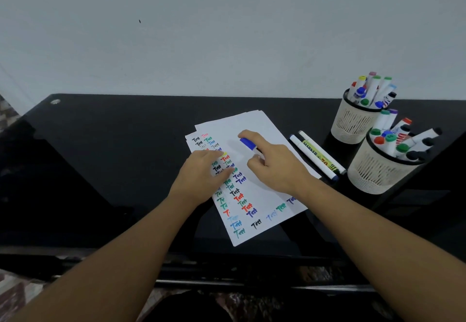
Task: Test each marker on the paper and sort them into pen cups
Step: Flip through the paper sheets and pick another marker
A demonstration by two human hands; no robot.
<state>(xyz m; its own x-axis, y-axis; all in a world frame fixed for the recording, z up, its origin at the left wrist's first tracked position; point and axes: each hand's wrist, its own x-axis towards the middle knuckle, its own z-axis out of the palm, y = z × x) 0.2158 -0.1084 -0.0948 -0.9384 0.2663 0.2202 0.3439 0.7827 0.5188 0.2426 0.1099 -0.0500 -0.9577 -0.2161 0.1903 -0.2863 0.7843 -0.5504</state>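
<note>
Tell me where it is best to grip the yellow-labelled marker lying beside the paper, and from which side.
Probably pinch the yellow-labelled marker at mid-barrel, coming from above. It lies flat on the black table, close against a blue-tipped marker, with the near pen cup near its lower end.

Black glossy desk (106, 160) fills the middle of the view, its far edge against a plain pale grey-white wall (227, 31). Round metal fitting (55, 101) sits in the desk's far left corner. Small dark speck (139, 21) on the wall, upper left. Desk surface reflects faintly. Along the desk's near edge runs a dark lower ledge or frame with a thin metal strip (252, 282). Patterned reddish-grey floor (17, 294) shows below at bottom left, and a sliver at the far left edge beside the desk's left corner.
</note>
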